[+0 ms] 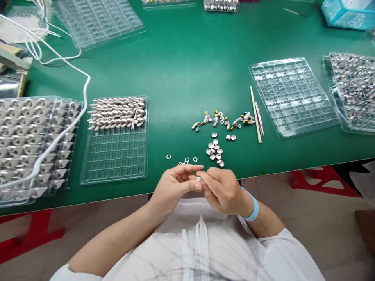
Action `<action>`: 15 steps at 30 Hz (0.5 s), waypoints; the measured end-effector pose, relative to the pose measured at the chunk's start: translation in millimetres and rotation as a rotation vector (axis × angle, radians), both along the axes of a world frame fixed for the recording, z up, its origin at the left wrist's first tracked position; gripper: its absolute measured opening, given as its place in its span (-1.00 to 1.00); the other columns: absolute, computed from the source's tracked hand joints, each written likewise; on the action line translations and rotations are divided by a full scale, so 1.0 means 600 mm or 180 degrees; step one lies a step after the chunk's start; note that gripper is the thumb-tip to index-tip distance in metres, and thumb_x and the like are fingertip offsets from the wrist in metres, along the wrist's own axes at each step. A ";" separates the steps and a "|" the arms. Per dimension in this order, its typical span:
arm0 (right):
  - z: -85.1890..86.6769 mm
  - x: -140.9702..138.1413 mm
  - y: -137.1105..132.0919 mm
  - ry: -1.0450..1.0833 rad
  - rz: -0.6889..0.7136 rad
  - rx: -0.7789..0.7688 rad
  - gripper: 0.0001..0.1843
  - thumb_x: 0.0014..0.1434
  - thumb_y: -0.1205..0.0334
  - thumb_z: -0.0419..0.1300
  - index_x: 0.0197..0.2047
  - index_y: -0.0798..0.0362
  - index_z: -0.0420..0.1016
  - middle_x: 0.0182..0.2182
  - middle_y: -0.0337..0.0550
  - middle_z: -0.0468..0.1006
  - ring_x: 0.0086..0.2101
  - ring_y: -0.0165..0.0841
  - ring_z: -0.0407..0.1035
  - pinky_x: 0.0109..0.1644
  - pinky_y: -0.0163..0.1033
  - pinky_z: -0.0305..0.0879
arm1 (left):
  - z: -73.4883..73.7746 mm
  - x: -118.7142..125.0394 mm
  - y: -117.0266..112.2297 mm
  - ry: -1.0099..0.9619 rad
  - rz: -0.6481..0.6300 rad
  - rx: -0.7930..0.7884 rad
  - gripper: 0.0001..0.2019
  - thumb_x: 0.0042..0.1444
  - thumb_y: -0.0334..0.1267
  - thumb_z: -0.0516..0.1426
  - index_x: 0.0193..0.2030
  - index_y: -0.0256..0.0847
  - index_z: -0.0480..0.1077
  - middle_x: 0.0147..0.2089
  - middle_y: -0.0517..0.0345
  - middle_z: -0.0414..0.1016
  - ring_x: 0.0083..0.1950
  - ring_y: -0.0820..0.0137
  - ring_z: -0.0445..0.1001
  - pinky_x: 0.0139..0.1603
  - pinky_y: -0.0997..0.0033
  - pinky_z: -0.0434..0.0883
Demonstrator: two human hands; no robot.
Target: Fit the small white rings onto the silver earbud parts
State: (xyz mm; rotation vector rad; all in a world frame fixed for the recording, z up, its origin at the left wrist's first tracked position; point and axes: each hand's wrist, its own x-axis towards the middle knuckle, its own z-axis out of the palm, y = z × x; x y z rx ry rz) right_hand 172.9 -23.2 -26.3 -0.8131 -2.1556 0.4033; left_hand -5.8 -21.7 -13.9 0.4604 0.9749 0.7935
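Observation:
My left hand [175, 183] and my right hand [222, 191] meet at the table's front edge, fingertips pinched together on a small silver-white part [199, 179]. Just beyond the fingers lie a few small white rings [187, 159]. Further out sits a cluster of small round metal caps [215, 152]. Behind those is a row of white earbud-shaped pieces with yellow bits [222, 119]. A blue band is on my right wrist.
A clear tray [115, 156] at left holds rows of white pieces along its far end. Further left is a full tray [32, 144] crossed by a white cable [58, 140]. At right lie a wooden stick [256, 115], an empty clear tray [293, 95] and a tray of metal parts [354, 89].

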 end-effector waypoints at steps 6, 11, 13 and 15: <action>-0.006 0.000 -0.002 0.0211 -0.0024 0.0027 -0.55 0.23 0.41 0.02 0.19 0.25 0.26 -0.39 -0.08 0.45 -0.42 -0.33 0.35 -0.44 -0.25 0.34 | 0.005 0.003 0.001 0.0068 -0.0042 -0.0006 -0.68 -0.18 -0.45 0.42 -0.20 -0.25 0.60 -0.48 0.17 0.62 -0.45 0.48 0.57 -0.34 0.54 0.57; -0.006 0.003 -0.002 0.0185 -0.0002 -0.0032 -0.52 0.24 0.42 0.02 0.23 0.23 0.23 -0.39 -0.08 0.45 -0.42 -0.33 0.35 -0.42 -0.24 0.37 | 0.006 0.003 0.004 0.0077 -0.0035 0.0030 -0.68 -0.19 -0.45 0.43 -0.22 -0.23 0.61 -0.48 0.19 0.61 -0.44 0.47 0.58 -0.32 0.53 0.57; -0.004 0.005 -0.001 0.0081 0.0035 -0.0073 -0.52 0.26 0.42 0.00 0.24 0.23 0.20 -0.35 -0.06 0.46 -0.40 -0.32 0.37 -0.41 -0.24 0.37 | 0.005 0.002 0.005 0.0106 -0.0015 0.0029 -0.67 -0.20 -0.45 0.43 -0.21 -0.23 0.60 -0.46 0.18 0.62 -0.42 0.46 0.58 -0.30 0.51 0.58; -0.001 0.008 0.002 -0.0058 0.0088 -0.0100 -0.54 0.28 0.43 -0.01 0.24 0.24 0.20 -0.34 -0.04 0.47 -0.38 -0.32 0.38 -0.41 -0.25 0.36 | 0.003 0.001 0.007 0.0096 -0.0024 0.0038 -0.66 -0.20 -0.46 0.43 -0.20 -0.23 0.60 -0.45 0.17 0.62 -0.41 0.45 0.58 -0.27 0.49 0.57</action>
